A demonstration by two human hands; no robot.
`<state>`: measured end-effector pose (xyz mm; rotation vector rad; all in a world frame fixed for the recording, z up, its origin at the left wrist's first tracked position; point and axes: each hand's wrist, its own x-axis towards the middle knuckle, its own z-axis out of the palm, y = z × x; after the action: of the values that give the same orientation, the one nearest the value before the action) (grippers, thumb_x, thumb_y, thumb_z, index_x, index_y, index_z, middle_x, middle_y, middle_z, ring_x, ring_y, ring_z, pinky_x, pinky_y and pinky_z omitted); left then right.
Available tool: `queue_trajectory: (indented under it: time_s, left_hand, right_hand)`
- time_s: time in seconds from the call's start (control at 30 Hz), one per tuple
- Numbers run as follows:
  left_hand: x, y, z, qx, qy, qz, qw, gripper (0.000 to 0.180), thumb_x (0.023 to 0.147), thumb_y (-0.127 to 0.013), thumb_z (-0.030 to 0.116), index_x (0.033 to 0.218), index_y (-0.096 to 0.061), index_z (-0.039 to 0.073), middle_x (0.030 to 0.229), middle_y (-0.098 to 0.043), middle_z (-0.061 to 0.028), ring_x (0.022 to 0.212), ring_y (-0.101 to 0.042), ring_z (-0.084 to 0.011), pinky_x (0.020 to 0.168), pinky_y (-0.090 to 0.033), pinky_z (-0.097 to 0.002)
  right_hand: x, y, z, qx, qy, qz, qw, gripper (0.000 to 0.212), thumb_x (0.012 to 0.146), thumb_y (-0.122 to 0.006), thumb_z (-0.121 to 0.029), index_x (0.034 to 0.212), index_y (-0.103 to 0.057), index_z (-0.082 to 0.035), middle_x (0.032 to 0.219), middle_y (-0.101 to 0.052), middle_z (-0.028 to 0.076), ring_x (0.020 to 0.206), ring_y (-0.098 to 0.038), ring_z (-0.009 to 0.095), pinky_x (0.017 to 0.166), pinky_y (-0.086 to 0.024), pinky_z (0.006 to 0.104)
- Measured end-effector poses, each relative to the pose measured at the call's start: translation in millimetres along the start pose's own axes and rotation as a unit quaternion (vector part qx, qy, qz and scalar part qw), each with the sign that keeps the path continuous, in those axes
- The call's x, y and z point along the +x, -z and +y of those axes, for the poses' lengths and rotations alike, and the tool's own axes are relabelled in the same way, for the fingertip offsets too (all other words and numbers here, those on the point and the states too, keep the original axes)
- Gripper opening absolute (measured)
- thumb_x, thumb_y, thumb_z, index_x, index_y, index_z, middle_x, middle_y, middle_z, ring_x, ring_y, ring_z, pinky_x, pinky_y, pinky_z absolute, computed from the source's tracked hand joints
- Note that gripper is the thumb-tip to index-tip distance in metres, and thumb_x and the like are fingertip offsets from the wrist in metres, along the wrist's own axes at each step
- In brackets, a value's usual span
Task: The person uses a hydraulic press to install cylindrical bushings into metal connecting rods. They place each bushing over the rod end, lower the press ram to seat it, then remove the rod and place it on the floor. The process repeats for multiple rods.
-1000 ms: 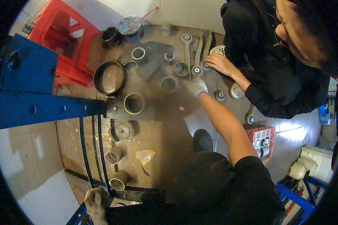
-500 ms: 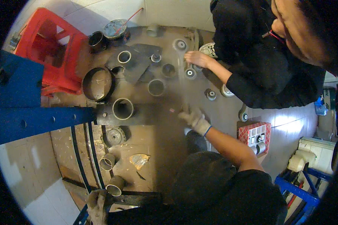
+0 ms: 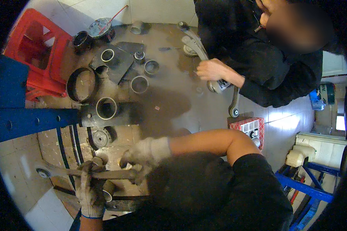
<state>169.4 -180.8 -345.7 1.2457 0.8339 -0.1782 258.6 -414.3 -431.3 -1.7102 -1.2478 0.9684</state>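
Bar (image 3: 113, 174) lies before us, long axis left to right, left hand (image 3: 89, 188) clamped near its middle. The right hand (image 3: 148, 154) blurs at its right end; whether it grips, we cannot tell.

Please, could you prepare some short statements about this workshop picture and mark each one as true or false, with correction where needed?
1. The left hand grips a metal arm. True.
2. The right hand is far from this metal arm. False: it is at the arm's right end.
3. The co-worker's hand holds another metal arm. True.
4. The stool is blue. False: it is red.
5. The patterned box is in the left half of the picture. False: it is in the right half.
6. The left hand wears a glove. True.
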Motion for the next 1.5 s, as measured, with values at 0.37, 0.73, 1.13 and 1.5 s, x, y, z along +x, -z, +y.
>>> queue_trajectory:
  time_s: [0.37,0.73,1.13,1.5]
  left_hand:
    - [-10,29,9,0.170,-0.070,0.026,0.983,0.037,0.104,-0.050,0.027,0.126,-0.059,-0.001,0.091,-0.066,-0.0100,0.081,-0.068,-0.0222,0.076,-0.059,-0.0361]
    - [-24,28,12,0.056,-0.010,0.042,0.998,0.032,0.094,-0.065,0.026,0.114,-0.061,0.002,0.089,-0.059,-0.0095,0.076,-0.063,-0.0201,0.067,-0.060,-0.0372]
    - [-37,37,29,0.080,-0.033,0.058,0.995,0.038,0.091,-0.066,0.026,0.115,-0.059,-0.003,0.087,-0.062,-0.0109,0.075,-0.062,-0.0199,0.068,-0.052,-0.0323]
    - [-36,72,19,0.181,0.005,0.071,0.981,0.039,0.089,-0.070,0.029,0.112,-0.064,-0.002,0.095,-0.063,-0.0099,0.078,-0.059,-0.0174,0.070,-0.048,-0.0275]
  right_hand:
    - [-167,-31,129,-0.159,-0.595,0.394,0.682,0.058,0.085,-0.068,-0.048,0.129,-0.060,-0.011,0.121,-0.066,0.019,0.110,-0.064,0.038,0.095,-0.051,0.0476]
    - [-189,36,220,-0.041,-0.496,0.487,0.718,0.055,0.089,-0.063,-0.037,0.134,-0.055,-0.008,0.127,-0.063,0.017,0.119,-0.061,0.029,0.098,-0.051,0.0370]
    - [-75,50,28,0.459,-0.055,0.365,0.808,0.087,0.069,-0.083,-0.024,0.145,-0.043,-0.006,0.127,-0.062,0.009,0.112,-0.061,0.023,0.096,-0.049,0.0337]
    - [-133,-15,119,0.020,-0.593,0.444,0.671,0.072,0.076,-0.080,-0.048,0.128,-0.056,-0.005,0.127,-0.063,0.020,0.116,-0.063,0.035,0.096,-0.052,0.0400]
